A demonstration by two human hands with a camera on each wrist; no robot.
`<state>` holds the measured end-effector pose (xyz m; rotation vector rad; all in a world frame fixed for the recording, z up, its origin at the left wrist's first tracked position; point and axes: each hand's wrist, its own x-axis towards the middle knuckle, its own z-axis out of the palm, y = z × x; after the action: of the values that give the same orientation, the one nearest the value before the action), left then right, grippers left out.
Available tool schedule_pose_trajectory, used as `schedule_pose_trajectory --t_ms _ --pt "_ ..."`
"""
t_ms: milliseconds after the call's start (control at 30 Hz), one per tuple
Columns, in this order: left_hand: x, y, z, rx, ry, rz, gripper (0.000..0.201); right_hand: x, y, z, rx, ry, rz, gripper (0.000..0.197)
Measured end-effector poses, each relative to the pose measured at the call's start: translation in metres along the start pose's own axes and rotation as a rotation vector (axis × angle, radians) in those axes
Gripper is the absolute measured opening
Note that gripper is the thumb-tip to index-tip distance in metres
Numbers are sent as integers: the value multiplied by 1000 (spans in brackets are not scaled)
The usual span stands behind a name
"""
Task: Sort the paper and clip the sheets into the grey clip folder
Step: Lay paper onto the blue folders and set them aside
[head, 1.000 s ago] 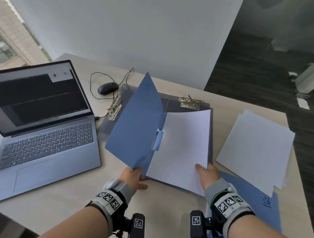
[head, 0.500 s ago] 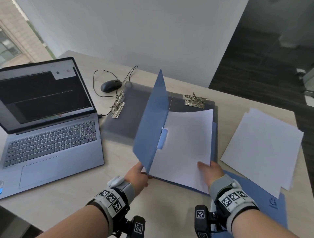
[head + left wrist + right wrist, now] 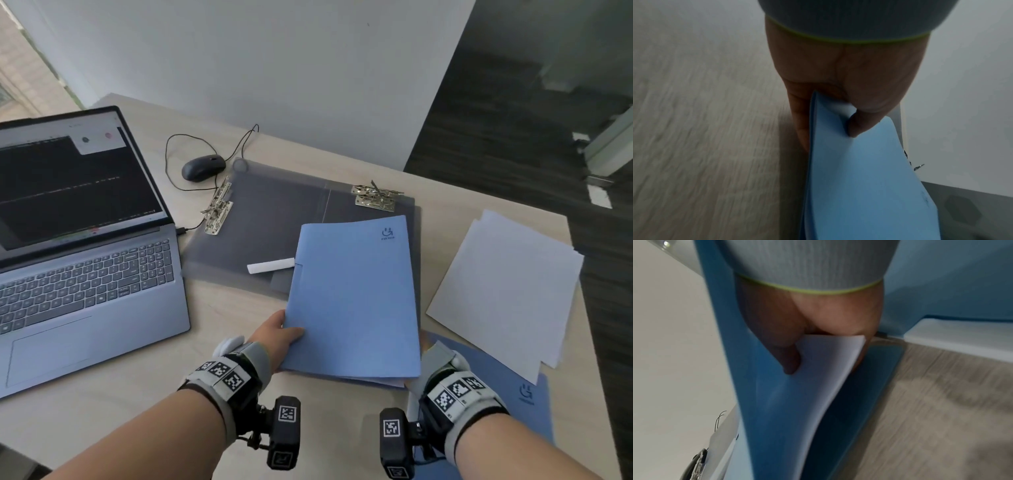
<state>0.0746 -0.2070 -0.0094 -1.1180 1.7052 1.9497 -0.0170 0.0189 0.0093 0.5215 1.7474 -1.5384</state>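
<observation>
The grey clip folder (image 3: 274, 219) lies open on the desk with a metal clip at its left edge (image 3: 218, 205) and another at its top right (image 3: 375, 197). A closed blue folder (image 3: 352, 298) lies partly over it. My left hand (image 3: 279, 337) pinches the blue folder's near left corner (image 3: 869, 162), thumb on the cover. My right hand (image 3: 807, 356) is inside the near right corner, thumb pinching the white sheets (image 3: 830, 363) between the covers. In the head view the cover hides this hand apart from a sliver at the wrist (image 3: 424, 344).
A loose stack of white paper (image 3: 507, 291) lies at the right on a second blue folder (image 3: 524, 397). A white strip (image 3: 270, 265) lies on the grey folder. An open laptop (image 3: 85, 267) fills the left, with a wired mouse (image 3: 202, 167) behind it.
The blue cover, raised a second ago in my left hand, has swung right and down over the white sheets. The folder is now closed with my right hand under the cover.
</observation>
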Motion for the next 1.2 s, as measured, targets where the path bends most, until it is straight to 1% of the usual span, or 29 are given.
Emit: schedule_pose_trajectory --t_ms 33,67,100,133,167,200,233,300,333,367,433,467,500,533,567,633,700,767,800,833,867,933,967,1000,1033,1100,1133,1167,1200 --pt "0 -3 -2 -34 -10 -3 50 -2 -3 3 -39 -34 19 49" --pt "-2 -4 -3 -63 -14 -6 50 -2 -2 3 -66 -55 13 65" --pt "-4 -5 -4 -88 -13 -8 47 -5 -3 4 -55 -15 29 74" --pt "-5 -6 -5 -108 -9 -2 44 -3 -1 1 -6 17 59 70" --pt "-5 -8 -7 -126 -5 7 43 -6 0 -1 39 72 78 58" --pt "-6 -9 -9 -144 -3 14 42 -8 3 -5 52 118 49 45" --pt "-7 -11 -11 -168 -2 16 42 -9 7 -7 53 154 27 39" --pt "-10 -13 -16 -224 -3 12 42 -12 9 -9 7 204 -59 51" --pt "-11 -14 -19 -244 0 10 44 -10 12 -12 11 202 -103 54" --pt "-12 -15 -22 -260 1 13 45 -8 14 -15 3 203 -158 51" --pt "-14 -15 -25 -270 -2 31 46 -12 12 -15 9 164 -194 39" --pt "-16 -14 -25 -261 -10 48 46 -17 9 -13 52 129 -198 30" --pt "-19 -13 -24 -250 -23 68 45 -22 8 -10 99 106 -166 20" --pt "-21 -12 -23 -230 -40 92 45 -26 7 -8 147 74 -133 15" --pt "-23 -10 -23 -196 -55 116 45 -27 8 -7 179 51 -99 18" --pt "-24 -7 -23 -58 -70 154 47 -31 11 -7 177 34 -94 25" --pt "-23 -2 -23 171 -40 162 42 -30 16 -11 141 46 -134 28" --pt "-21 3 -23 445 44 175 32 -32 18 -18 125 77 -166 30" --pt "-21 7 -23 543 107 213 24 -31 21 -21 125 89 -182 30" --pt "-20 12 -23 634 187 277 17 -32 22 -25 122 96 -195 30" --pt "-21 18 -24 711 273 369 14 -33 23 -29 120 96 -210 31" --pt "-23 34 -25 810 433 567 14 -36 24 -37 103 88 -242 30" --pt "-24 42 -26 860 486 617 15 -38 24 -41 93 76 -257 30" --pt "-26 49 -25 942 511 618 23 -40 25 -44 90 61 -266 31" --pt "-25 55 -24 1040 497 581 37 -42 25 -46 92 46 -272 31" --pt "-18 62 -23 1216 403 451 61 -44 26 -50 113 2 -281 33" --pt "-14 63 -21 1261 347 374 68 -45 27 -53 127 -21 -287 34" --pt "-10 63 -18 1270 288 313 71 -46 28 -56 139 -36 -291 35" --pt "-6 62 -13 1255 239 274 69 -48 30 -60 148 -46 -301 35"
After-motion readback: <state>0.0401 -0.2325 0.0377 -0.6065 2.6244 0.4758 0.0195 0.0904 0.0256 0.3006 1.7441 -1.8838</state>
